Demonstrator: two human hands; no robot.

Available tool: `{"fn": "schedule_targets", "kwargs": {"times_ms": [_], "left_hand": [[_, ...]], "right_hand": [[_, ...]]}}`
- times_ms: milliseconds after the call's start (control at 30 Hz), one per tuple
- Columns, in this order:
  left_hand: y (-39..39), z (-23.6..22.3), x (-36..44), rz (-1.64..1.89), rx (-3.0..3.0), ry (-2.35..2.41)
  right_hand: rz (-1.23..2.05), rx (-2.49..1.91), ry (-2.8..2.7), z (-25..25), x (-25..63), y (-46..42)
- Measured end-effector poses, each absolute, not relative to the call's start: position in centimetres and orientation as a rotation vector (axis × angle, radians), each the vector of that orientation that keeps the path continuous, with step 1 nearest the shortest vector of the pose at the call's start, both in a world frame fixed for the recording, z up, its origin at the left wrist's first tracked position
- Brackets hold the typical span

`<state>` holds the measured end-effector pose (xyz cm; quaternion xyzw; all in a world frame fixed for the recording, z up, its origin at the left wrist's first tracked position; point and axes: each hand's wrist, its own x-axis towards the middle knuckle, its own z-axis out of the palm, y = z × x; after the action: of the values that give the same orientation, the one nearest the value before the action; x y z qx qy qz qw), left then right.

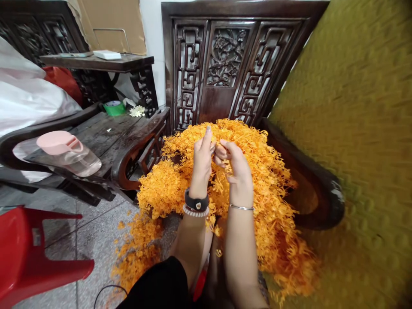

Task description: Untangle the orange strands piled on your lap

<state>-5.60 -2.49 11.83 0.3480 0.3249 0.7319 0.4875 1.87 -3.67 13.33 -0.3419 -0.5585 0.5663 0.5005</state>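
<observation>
My left hand (202,161) and my right hand (233,165) are raised close together above a large heap of orange fringed sprigs (267,184). Their fingertips nearly meet, and the right fingers curl around a small orange sprig (219,151). I cannot tell whether the left fingers grip it too. A black wristband and a pale beaded bracelet circle my left wrist, and a thin metal bangle sits on my right. The heap covers my lap, spreads over the dark wooden seat, and spills down onto the floor tiles at the left.
A carved dark wood backrest (225,64) rises behind the heap, and a yellow-green padded surface (347,128) fills the right. On the dark bench (106,139) at left stand a pink-lidded plastic jug (69,154) and green tape (114,108). A red plastic chair (28,253) stands low left.
</observation>
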Motion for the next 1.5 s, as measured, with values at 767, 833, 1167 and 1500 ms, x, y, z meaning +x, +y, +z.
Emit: {"fn": "schedule_targets", "kwargs": {"times_ms": [767, 833, 1167, 1500], "left_hand": [[-2.7, 11.1, -5.5, 1.728, 1.322, 0.729], [-2.8, 11.1, -6.0, 1.647, 1.530, 0.833], [-2.7, 11.2, -6.6, 1.784, 1.542, 1.055], [-3.2, 12.4, -5.2, 1.819, 1.048, 0.764]], "right_hand": [[1.134, -0.817, -1.142, 13.4, 3.7, -3.8], [1.073, -0.797, -1.085, 13.3, 3.5, -3.7], [1.036, -0.996, -1.363, 13.4, 3.3, -4.1], [1.460, -0.527, -1.284, 14.6, 2.7, -5.2]]}}
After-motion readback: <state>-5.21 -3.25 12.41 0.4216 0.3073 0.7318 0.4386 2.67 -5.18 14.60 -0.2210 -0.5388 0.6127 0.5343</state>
